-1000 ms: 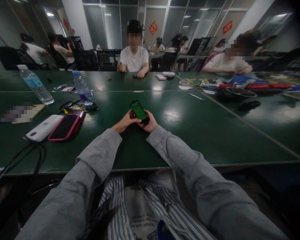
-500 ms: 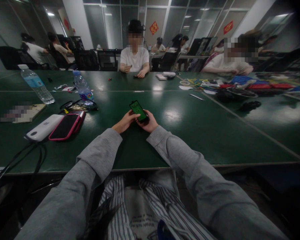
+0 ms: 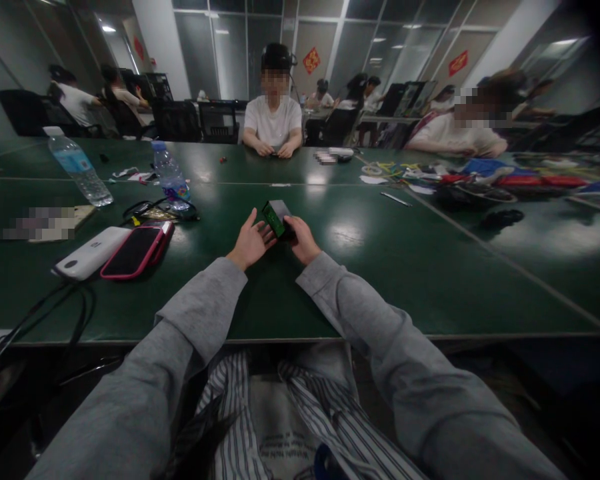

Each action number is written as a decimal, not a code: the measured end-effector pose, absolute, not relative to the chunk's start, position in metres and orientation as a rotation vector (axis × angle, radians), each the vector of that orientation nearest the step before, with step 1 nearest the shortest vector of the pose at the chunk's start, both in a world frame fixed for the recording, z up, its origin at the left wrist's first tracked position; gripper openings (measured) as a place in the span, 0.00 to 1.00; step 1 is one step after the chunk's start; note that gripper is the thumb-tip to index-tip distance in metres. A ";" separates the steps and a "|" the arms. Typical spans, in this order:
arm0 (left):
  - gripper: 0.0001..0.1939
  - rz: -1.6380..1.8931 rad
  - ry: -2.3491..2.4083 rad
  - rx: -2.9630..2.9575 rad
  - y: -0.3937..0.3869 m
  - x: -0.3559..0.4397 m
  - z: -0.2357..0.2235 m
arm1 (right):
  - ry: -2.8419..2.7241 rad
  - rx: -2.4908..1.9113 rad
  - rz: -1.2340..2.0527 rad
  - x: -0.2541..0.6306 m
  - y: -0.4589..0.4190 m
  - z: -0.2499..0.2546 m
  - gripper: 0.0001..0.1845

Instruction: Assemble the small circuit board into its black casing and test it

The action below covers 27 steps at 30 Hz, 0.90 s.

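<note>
A small black case (image 3: 281, 208) with a green circuit board (image 3: 275, 222) showing on one face is above the table in front of me. The case is tilted, its board face toward the left and its dark side turned up. My right hand (image 3: 304, 239) grips it from the right, thumb along its edge. To the left of it, my left hand (image 3: 253, 241) is open, palm up and fingers spread. Its fingertips are close to the board side; whether they touch it I cannot tell.
On the green table (image 3: 390, 280), a pink-edged phone (image 3: 131, 252), a white power bank (image 3: 91, 253), cables and two water bottles (image 3: 80, 167) (image 3: 171, 175) are at left. A pen (image 3: 396, 199) and tangled wires (image 3: 405, 173) lie at right. A person (image 3: 273, 117) sits opposite.
My right hand has rolled the case so its board faces left. My left hand has let go, its thumb coming off the board and its fingers spreading open.
</note>
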<state>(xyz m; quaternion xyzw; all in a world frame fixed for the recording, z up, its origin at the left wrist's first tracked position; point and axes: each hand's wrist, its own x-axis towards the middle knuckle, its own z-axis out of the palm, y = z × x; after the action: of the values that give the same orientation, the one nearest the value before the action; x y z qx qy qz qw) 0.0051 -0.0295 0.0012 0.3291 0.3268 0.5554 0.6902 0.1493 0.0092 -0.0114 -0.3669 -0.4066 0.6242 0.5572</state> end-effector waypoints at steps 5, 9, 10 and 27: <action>0.29 1.262 0.710 0.618 -0.032 0.008 0.004 | -1.574 -0.798 0.996 0.145 -0.008 -0.014 0.22; 0.29 1.284 0.719 0.570 -0.030 0.005 -0.001 | -1.929 -0.770 0.747 0.142 -0.018 -0.017 0.27; 0.29 1.286 0.727 0.559 -0.029 0.004 -0.003 | -1.961 -0.776 0.718 0.142 -0.019 -0.018 0.28; 0.36 1.323 0.770 0.567 -0.019 -0.001 -0.016 | -1.641 -0.779 0.636 0.155 -0.022 0.008 0.29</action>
<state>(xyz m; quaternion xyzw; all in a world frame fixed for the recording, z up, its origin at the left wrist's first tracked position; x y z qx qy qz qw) -0.0011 -0.0188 -0.0160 0.2529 0.3438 0.5903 0.6851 0.1551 -0.0215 0.0080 -0.3320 -0.6996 0.2712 0.5716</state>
